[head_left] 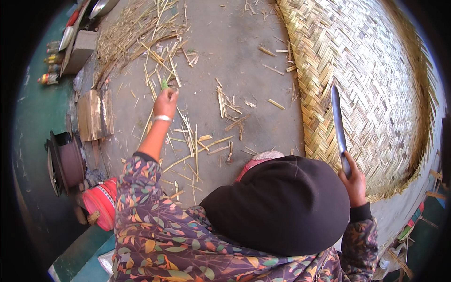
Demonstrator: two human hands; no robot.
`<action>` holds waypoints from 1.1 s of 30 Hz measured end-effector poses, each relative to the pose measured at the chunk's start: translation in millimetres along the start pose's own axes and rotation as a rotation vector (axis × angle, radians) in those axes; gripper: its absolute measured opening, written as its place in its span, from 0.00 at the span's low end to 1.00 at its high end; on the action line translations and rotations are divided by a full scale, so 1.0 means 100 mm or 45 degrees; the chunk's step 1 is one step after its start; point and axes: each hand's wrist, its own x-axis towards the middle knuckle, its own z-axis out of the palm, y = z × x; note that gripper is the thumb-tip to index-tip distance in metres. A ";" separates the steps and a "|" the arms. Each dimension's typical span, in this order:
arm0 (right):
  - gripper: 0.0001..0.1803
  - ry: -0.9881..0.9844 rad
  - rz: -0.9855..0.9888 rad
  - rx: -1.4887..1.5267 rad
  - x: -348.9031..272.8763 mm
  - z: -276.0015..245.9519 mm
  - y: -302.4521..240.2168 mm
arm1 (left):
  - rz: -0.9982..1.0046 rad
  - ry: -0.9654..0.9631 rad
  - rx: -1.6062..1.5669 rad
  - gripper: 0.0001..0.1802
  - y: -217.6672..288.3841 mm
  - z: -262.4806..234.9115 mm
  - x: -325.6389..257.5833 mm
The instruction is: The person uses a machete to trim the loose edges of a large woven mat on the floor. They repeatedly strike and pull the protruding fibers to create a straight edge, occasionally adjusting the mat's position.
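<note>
My left hand reaches out over the floor on the left, a light bangle at its wrist. Its fingers are closed, and a small green scrap shows at their tips. On the right, my right hand is wrapped round the lower end of a long knife. The dark, slightly curved blade points away from me, over the near-left part of a large woven straw mat. Pale cut strips lie scattered below and beside my left hand.
A heap of dry stalks lies at the far left. Along the left edge are a wooden block, a dark spool-shaped thing, a red round bundle and several bottles. My black-covered knee bulges up in front.
</note>
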 end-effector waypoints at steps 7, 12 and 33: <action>0.33 -0.024 0.136 0.376 -0.39 0.05 0.17 | -0.128 -0.189 0.431 0.19 0.08 0.49 1.17; 0.33 -0.036 0.182 0.523 -0.50 0.24 0.34 | -0.641 -0.167 -0.172 0.19 -0.49 0.43 1.06; 0.32 -0.247 0.143 0.222 -0.54 0.50 0.33 | -1.135 -0.233 -0.857 0.12 -1.59 -0.67 -1.33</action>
